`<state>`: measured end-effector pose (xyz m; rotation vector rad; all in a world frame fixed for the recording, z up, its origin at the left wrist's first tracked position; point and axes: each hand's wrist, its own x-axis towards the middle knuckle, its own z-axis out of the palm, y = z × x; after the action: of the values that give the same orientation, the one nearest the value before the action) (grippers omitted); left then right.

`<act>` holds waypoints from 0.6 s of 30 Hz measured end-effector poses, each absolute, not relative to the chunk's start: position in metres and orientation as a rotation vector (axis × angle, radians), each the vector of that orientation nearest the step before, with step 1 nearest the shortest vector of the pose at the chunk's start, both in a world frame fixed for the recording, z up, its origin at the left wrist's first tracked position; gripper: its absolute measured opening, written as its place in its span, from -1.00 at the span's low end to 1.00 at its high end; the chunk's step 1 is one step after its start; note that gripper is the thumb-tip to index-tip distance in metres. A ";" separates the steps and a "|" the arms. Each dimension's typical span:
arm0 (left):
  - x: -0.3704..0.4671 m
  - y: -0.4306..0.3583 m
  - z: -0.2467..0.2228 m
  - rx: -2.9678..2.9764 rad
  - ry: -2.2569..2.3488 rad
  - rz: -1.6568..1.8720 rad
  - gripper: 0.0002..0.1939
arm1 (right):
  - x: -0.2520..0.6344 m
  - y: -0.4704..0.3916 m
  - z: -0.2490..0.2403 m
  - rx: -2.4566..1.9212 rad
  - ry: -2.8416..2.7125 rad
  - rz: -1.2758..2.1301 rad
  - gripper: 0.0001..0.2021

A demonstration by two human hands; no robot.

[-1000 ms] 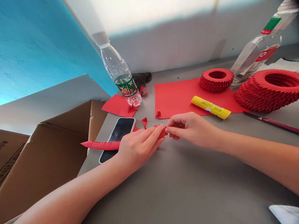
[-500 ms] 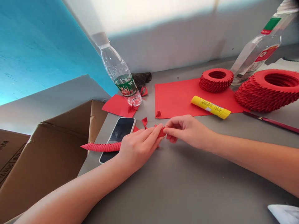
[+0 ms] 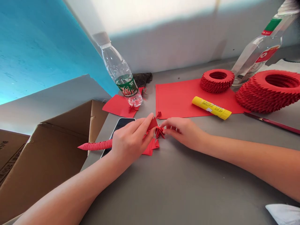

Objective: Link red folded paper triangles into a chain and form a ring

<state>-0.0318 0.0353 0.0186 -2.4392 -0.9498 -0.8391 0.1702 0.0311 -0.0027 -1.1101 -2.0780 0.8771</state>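
Note:
My left hand [image 3: 131, 137] pinches a small flat piece of red paper [image 3: 152, 124] between thumb and fingers. Beside it, my right hand [image 3: 185, 129] has its thumb and fingertips curled at a folded red paper piece [image 3: 160, 132]. Below the left fingers lie small red paper pieces [image 3: 148, 152] on the grey table. A curved, ridged strip of stacked red paper folds [image 3: 96, 145] with a pointed end sticks out left of my left hand; its other end is hidden. Under the strip and hand, a phone [image 3: 122, 123] is partly covered.
A yellow glue stick [image 3: 211, 107] and a small ridged paper ring [image 3: 217, 80] rest on a red sheet [image 3: 175, 98]. Farther right are a larger ring [image 3: 267, 93], a dark red pen-like stick [image 3: 281, 123] and a bottle [image 3: 260, 53]. A water bottle [image 3: 119, 70] stands behind the phone; a cardboard box [image 3: 58, 150] is left.
Both hands have come slightly apart. The left has shifted left with its paper piece, nudging the ridged strip the same way. Folded pieces between and below the hands now show.

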 end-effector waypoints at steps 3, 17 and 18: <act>-0.031 0.035 0.017 -2.442 -0.936 -0.836 -0.61 | 0.167 0.031 -0.015 -1.010 -2.354 0.652 -0.64; -0.029 0.031 0.018 -2.529 -0.940 -0.865 -0.66 | 0.172 0.028 0.003 -1.013 -2.148 0.713 -0.86; -0.029 0.031 0.019 -2.533 -0.933 -0.878 -0.66 | 0.173 0.027 0.010 -1.010 -2.037 0.826 -0.87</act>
<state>-0.0286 0.0310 0.0185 -2.5330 -0.9328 -0.8776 0.1731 0.0275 0.0097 -1.0101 -2.0368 0.8264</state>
